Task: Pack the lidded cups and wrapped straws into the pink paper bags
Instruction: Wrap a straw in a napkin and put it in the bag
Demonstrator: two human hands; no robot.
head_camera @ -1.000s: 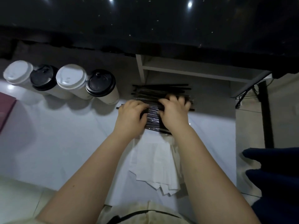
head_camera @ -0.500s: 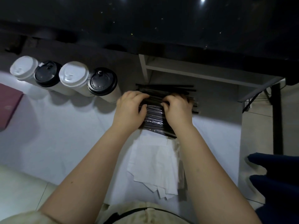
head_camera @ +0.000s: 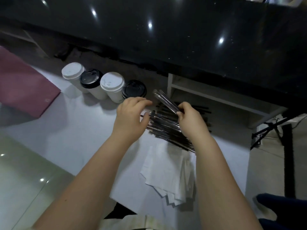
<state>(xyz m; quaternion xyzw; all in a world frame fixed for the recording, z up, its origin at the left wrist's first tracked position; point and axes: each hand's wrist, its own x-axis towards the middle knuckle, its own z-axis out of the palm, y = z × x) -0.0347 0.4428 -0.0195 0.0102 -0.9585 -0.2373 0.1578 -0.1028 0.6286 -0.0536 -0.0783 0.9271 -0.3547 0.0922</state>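
A moment ago both hands lay on the pile of straws [head_camera: 166, 128], pressing it down. Now the right hand [head_camera: 191, 120] has come up off the pile and pinches one wrapped straw [head_camera: 164, 101] by its near end, so the straw sticks out past the fingertips, up and to the left. The left hand [head_camera: 131, 113] has lifted too, with its fingers curled loose above the pile and only the thumb down by the straw ends.
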